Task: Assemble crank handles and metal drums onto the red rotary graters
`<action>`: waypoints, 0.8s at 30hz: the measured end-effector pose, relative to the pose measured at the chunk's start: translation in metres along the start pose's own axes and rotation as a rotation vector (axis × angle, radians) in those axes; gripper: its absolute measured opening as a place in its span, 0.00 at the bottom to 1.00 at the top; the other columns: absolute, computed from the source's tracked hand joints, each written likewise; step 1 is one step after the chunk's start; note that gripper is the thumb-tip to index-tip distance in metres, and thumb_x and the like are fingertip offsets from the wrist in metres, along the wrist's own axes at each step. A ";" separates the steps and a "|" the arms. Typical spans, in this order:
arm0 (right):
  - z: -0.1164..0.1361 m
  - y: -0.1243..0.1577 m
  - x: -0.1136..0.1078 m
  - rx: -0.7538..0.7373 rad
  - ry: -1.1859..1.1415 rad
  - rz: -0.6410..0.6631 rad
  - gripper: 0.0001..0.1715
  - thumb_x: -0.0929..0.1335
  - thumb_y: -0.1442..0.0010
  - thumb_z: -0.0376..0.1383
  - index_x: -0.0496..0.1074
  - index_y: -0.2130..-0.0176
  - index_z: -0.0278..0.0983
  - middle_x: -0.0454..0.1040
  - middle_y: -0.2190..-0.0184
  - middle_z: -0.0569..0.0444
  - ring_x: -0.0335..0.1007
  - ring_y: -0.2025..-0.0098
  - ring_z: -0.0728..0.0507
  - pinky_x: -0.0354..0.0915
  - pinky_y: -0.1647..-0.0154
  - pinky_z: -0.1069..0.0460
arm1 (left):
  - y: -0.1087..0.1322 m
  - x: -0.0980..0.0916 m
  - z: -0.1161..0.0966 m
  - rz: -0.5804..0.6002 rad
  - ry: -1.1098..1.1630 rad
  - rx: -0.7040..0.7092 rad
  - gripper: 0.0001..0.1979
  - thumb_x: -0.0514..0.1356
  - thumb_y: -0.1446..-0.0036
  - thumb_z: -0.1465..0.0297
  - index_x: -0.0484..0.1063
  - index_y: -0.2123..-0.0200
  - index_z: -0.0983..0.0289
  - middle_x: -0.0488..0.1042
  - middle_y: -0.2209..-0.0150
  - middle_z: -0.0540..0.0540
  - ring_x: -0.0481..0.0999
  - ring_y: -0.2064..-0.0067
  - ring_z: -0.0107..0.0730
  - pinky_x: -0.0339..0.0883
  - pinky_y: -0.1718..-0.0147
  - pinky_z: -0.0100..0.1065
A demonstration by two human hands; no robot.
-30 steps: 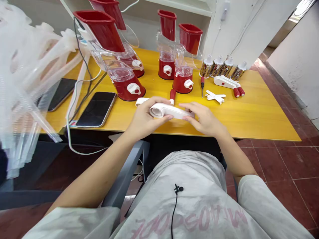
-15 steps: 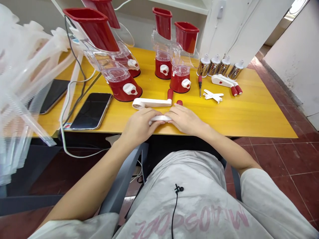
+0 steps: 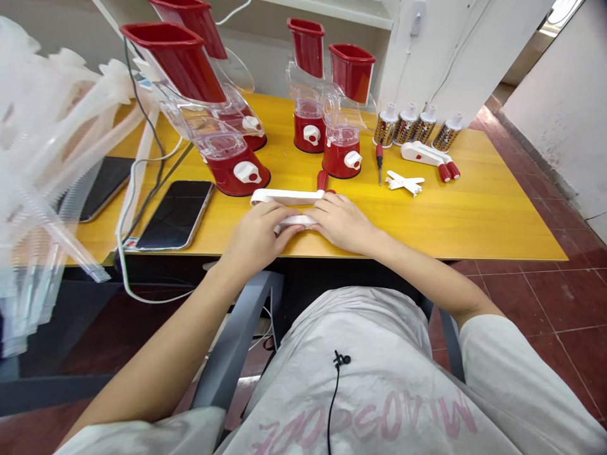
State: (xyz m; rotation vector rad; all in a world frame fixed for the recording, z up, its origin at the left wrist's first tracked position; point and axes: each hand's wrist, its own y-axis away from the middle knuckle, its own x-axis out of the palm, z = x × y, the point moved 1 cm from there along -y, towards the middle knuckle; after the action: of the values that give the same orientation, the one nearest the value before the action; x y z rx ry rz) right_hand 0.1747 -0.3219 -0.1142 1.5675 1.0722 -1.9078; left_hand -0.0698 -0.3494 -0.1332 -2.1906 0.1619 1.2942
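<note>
Near the table's front edge, a white crank handle [image 3: 294, 220] with a red knob is held between my two hands. My left hand [image 3: 258, 232] is closed around its left end, thumb below and fingers above. Its right part is gripped by my right hand [image 3: 339, 221], which hides most of the red knob. Just behind my fingers lies a second white crank handle [image 3: 287, 196], its red knob [image 3: 322, 180] pointing away from me. A red screwdriver [image 3: 379, 163] and crossed white plastic pieces [image 3: 404, 182] lie further right.
Several red rotary graters with clear bodies [image 3: 239, 167] stand at the back. Metal grater drums [image 3: 386, 128] and more crank handles [image 3: 424, 155] are at the right rear. A phone [image 3: 175, 215], cables [image 3: 124, 253] and hanging translucent plastic [image 3: 57, 189] occupy the left.
Both hands have shifted slightly left with the held crank handle. Its red knob, visible beyond my right hand before, is now mostly covered. The view has moved a little.
</note>
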 end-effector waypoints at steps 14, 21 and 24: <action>-0.079 0.008 -0.043 0.193 -0.216 -0.313 0.18 0.74 0.19 0.42 0.82 0.37 0.36 0.85 0.37 0.40 0.77 0.35 0.31 0.69 0.27 0.35 | -0.003 -0.020 -0.001 -0.075 -0.190 -0.147 0.19 0.62 0.22 0.58 0.86 0.37 0.54 0.79 0.29 0.67 0.70 0.28 0.77 0.68 0.37 0.73; -0.189 0.088 -0.088 0.800 -0.200 0.018 0.27 0.84 0.34 0.43 0.87 0.41 0.33 0.87 0.41 0.35 0.84 0.43 0.30 0.77 0.34 0.35 | -0.014 -0.022 -0.006 -0.107 -0.116 -0.155 0.28 0.70 0.30 0.55 0.78 0.29 0.49 0.73 0.27 0.67 0.67 0.26 0.83 0.65 0.34 0.78; -0.194 0.102 -0.084 0.864 -0.165 0.126 0.23 0.85 0.37 0.37 0.89 0.44 0.34 0.90 0.48 0.39 0.85 0.48 0.32 0.77 0.37 0.36 | -0.035 -0.021 -0.035 -0.090 -0.021 -0.035 0.30 0.68 0.29 0.53 0.76 0.27 0.51 0.73 0.26 0.67 0.69 0.26 0.76 0.64 0.28 0.75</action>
State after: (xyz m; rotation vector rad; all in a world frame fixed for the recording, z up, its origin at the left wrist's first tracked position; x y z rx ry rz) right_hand 0.3910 -0.2403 -0.0735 1.7626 0.0290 -2.5101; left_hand -0.0402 -0.3437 -0.0888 -2.1871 0.0322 1.2789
